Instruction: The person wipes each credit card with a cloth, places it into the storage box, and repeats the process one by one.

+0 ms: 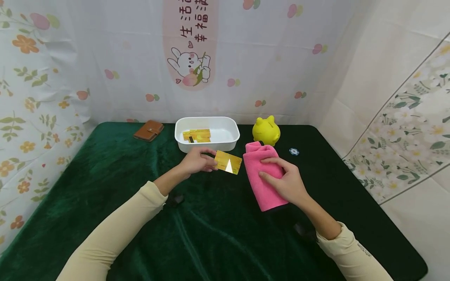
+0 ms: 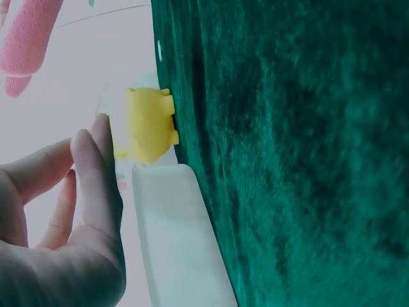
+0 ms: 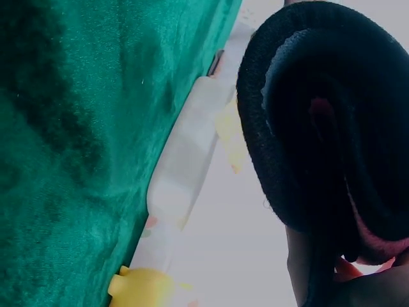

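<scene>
My left hand [image 1: 200,160] pinches a shiny gold card [image 1: 228,162] by its left edge, in front of the white tub. In the left wrist view the thumb and fingers of that hand [image 2: 77,211] meet at their tips, with the card almost edge-on and mostly hidden. To the right of the card, my right hand [image 1: 286,180] grips a folded pink cloth [image 1: 263,177] between thumb and fingers. Seen from its end in the right wrist view, the cloth [image 3: 319,128] is rolled in layers, dark outside with some pink within. A narrow gap separates card and cloth.
A white tub [image 1: 226,145] with several gold cards [image 1: 200,134] inside stands at the back. Left of it lies a brown wallet [image 1: 149,130]. A yellow piggy bank [image 1: 266,131] and a poker chip [image 1: 294,151] are at the right on the green tablecloth [image 1: 197,234].
</scene>
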`<state>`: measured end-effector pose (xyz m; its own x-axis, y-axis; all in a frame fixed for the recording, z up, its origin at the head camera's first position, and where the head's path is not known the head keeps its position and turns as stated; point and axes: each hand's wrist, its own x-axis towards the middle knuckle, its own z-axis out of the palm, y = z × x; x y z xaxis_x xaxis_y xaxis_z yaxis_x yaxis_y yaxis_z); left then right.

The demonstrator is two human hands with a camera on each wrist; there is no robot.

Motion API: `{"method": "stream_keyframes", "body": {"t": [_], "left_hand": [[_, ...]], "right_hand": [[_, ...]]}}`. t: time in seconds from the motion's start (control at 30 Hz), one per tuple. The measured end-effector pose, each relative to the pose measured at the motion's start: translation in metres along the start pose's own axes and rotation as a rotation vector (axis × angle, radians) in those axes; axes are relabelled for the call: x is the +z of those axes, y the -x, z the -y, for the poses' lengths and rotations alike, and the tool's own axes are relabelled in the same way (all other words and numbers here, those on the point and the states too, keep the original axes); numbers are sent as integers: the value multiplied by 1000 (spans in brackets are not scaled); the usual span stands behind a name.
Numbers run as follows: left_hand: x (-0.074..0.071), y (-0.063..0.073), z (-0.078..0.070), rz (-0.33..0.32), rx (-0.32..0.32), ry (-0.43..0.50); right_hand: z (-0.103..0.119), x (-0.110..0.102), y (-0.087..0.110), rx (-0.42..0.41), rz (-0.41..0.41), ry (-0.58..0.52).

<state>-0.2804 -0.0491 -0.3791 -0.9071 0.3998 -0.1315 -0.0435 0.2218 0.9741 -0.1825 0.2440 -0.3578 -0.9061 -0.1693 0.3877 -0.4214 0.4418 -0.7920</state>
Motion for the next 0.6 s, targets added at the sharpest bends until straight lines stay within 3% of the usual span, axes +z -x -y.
{"method": "stream_keyframes", "body": {"t": [0.33, 0.5, 0.6], "left_hand": [[5, 9, -6, -41, 0, 111], [6, 11, -6, -27, 21, 208], [6, 13, -5, -6, 40, 257]], "right_hand": [[36, 3, -4, -15, -13, 10], [34, 6, -8, -28, -22, 13], [18, 8, -12, -33, -35, 13]]}}
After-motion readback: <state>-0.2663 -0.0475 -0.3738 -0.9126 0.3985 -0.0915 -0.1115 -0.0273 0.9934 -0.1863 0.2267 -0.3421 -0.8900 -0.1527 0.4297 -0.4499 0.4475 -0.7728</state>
